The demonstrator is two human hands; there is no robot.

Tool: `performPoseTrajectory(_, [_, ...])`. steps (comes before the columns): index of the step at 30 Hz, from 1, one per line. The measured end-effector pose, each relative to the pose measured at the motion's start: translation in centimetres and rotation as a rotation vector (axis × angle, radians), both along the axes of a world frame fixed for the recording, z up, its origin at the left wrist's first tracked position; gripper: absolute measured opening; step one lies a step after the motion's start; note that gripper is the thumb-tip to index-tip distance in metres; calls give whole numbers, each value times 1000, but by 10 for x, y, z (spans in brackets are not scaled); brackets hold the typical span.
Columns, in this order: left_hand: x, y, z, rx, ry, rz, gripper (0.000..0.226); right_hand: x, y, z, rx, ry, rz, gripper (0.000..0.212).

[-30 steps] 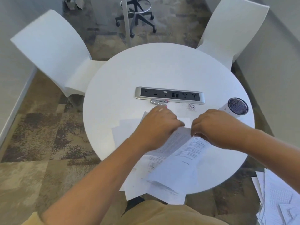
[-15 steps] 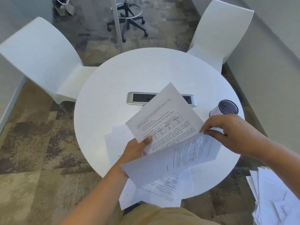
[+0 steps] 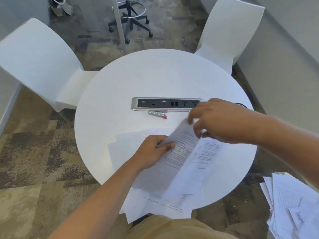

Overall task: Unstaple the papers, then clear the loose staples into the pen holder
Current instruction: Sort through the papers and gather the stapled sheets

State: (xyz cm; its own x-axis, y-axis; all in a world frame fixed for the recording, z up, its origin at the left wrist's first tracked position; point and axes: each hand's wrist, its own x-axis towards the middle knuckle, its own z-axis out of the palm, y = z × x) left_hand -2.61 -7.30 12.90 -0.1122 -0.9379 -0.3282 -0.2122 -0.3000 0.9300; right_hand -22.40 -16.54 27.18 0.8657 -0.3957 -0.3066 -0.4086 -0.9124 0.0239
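Printed papers (image 3: 183,152) lie over the near side of the round white table (image 3: 120,94). My left hand (image 3: 153,150) pinches the left edge of the top sheet, thumb on the print. My right hand (image 3: 219,121) grips the sheets' far corner, which is lifted and folded. A silver staple remover with red tips (image 3: 158,113) lies just in front of the power strip. My right arm hides nearly all of the pen holder (image 3: 240,105); only a dark sliver of its rim shows at the table's right. Loose staples are hidden behind my right hand.
A silver and black power strip (image 3: 165,104) is set into the table's middle. White chairs stand at the far left (image 3: 39,66) and far right (image 3: 229,31). A heap of loose paper (image 3: 293,204) lies on the carpet at the right. More sheets (image 3: 155,204) overhang the near edge.
The sheet that my left hand held up has come down toward the table. My right hand moved up and left to the sheets' far corner and now covers the pen holder.
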Motion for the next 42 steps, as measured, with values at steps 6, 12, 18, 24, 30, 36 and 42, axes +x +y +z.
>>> performPoseTrajectory(6, [-9,0,18,71,165,34,21,31,-5,-10,6,11,0,6])
performPoseTrajectory(12, [-16,16,11,39,144,63,28,42,-7,-23,0,1,-73,10])
performPoseTrajectory(18, [-22,34,-8,-55,69,170,17,-3,-5,-52,125,-544,-550,93])
performPoseTrajectory(24, [-26,44,-9,30,373,268,16,-80,57,-141,988,-1033,-1385,133])
performPoseTrajectory(30, [-26,40,-19,144,468,264,24,-81,101,-169,1249,-1079,-1541,39])
performPoseTrajectory(36, [-12,66,-60,293,-201,459,36,-135,113,-179,851,-1091,-1845,13])
performPoseTrajectory(42, [-21,122,-95,392,-918,139,90,-177,130,-184,765,-1152,-2002,15])
